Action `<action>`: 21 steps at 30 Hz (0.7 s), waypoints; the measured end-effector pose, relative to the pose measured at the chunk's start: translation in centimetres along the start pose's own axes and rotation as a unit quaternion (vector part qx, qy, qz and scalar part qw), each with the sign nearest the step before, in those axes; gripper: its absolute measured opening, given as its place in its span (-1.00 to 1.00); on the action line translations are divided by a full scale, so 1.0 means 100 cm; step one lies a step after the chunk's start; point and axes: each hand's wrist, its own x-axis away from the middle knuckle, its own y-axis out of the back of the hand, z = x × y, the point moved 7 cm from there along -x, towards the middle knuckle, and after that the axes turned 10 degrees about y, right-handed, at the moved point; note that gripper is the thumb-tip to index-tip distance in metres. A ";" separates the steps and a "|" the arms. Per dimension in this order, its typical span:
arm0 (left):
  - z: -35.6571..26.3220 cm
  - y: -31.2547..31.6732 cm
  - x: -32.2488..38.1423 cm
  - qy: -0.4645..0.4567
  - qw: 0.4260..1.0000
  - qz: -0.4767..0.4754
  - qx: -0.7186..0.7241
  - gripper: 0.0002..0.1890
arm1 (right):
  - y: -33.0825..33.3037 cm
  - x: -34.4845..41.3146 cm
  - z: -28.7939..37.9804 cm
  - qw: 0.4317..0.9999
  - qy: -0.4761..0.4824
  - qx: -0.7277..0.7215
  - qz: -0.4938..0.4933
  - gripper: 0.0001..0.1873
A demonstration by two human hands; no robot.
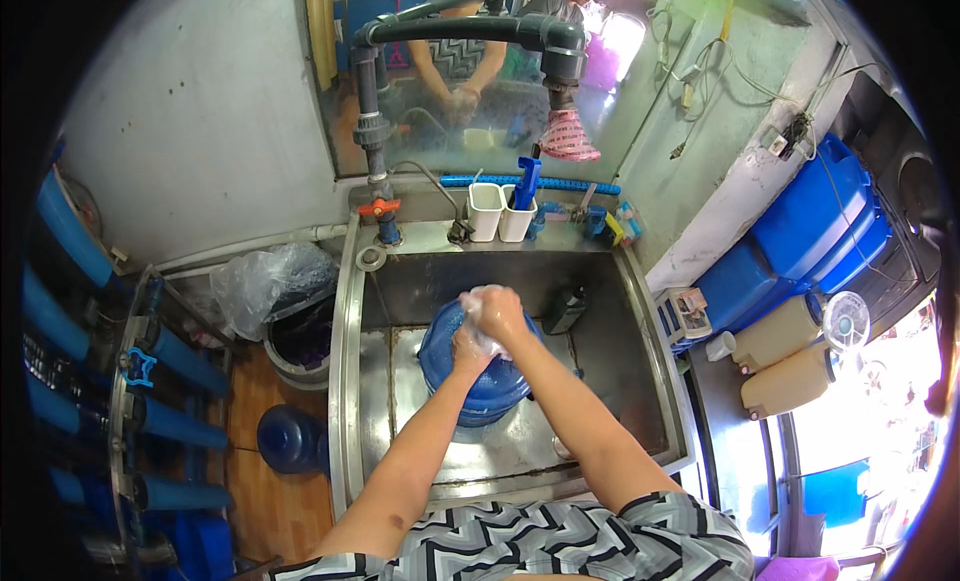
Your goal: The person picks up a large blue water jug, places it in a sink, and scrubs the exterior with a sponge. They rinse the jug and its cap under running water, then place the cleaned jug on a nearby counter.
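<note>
A large blue plastic water jug stands in a stainless steel sink basin. Over its top, my left hand and my right hand are pressed together around a whitish, foamy wad, which may be a cloth or sponge; its kind cannot be told. Foam covers parts of the fingers. Behind the jug, to the right, a dark bottle leans at the basin's back wall. The jug's mouth is hidden by the hands.
A grey pipe arches above the sink, its outlet wrapped in pink material. Two white containers and an orange-handled valve are at the back ledge. Blue jugs lie left; yellowish jugs lie right. A mirror reflects another person.
</note>
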 end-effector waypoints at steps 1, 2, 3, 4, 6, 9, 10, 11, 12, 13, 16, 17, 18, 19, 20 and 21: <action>-0.006 0.005 0.004 -0.016 0.999 -0.022 0.032 -0.33 | 0.010 -0.004 -0.009 0.996 -0.035 -0.034 -0.070 -0.70; -0.004 0.001 0.004 0.010 1.000 -0.010 0.013 -0.31 | 0.007 -0.003 -0.010 0.998 -0.042 -0.025 -0.036 -0.72; -0.006 0.001 0.004 -0.018 0.999 -0.028 0.004 -0.30 | 0.009 -0.001 -0.008 0.998 -0.043 -0.007 -0.038 -0.74; -0.005 -0.005 0.002 -0.051 0.998 -0.023 -0.017 -0.29 | 0.011 0.008 0.003 0.998 -0.019 0.031 -0.054 -0.77; 0.004 -0.020 -0.005 -0.127 0.990 -0.036 -0.058 -0.32 | 0.011 0.039 0.038 0.985 0.068 0.107 -0.114 -0.81; 0.028 -0.041 -0.019 -0.108 0.991 0.012 -0.074 -0.44 | 0.014 0.064 0.081 0.927 0.212 0.222 -0.216 -0.85; 0.031 -0.041 -0.020 -0.085 0.995 0.039 -0.034 -0.44 | 0.012 0.054 0.075 0.943 0.193 0.197 -0.187 -0.81; 0.027 -0.039 -0.022 -0.062 0.996 0.063 0.007 -0.44 | 0.003 0.040 0.053 0.979 0.093 0.159 -0.093 -0.79; 0.024 -0.032 -0.017 -0.023 0.996 0.088 -0.022 -0.41 | -0.007 0.023 0.025 0.993 -0.009 0.117 0.005 -0.76; 0.015 -0.021 -0.006 0.007 0.994 0.100 -0.045 -0.37 | -0.016 0.012 0.000 0.992 -0.076 0.065 0.080 -0.74; -0.051 0.030 0.008 -0.041 0.993 0.062 0.090 -0.29 | -0.006 -0.013 -0.069 0.984 -0.138 -0.111 0.003 -0.62; -0.075 0.046 0.013 -0.108 0.987 0.021 0.117 -0.39 | -0.006 -0.011 -0.089 0.982 -0.150 -0.111 -0.026 -0.59; -0.093 0.049 0.014 -0.151 0.985 0.037 0.080 -0.45 | -0.021 -0.003 -0.095 0.992 -0.088 -0.043 0.082 -0.52; -0.110 0.054 0.017 -0.221 0.973 0.035 0.053 -0.52 | -0.025 0.021 -0.094 0.997 -0.042 0.052 0.042 -0.50; -0.122 0.054 0.022 -0.291 0.956 0.034 0.026 -0.58 | -0.031 0.057 -0.087 0.987 -0.030 0.159 0.009 -0.47; -0.122 0.050 0.020 -0.267 0.963 0.031 0.001 -0.64 | -0.035 0.087 -0.078 0.987 -0.033 0.143 -0.058 -0.44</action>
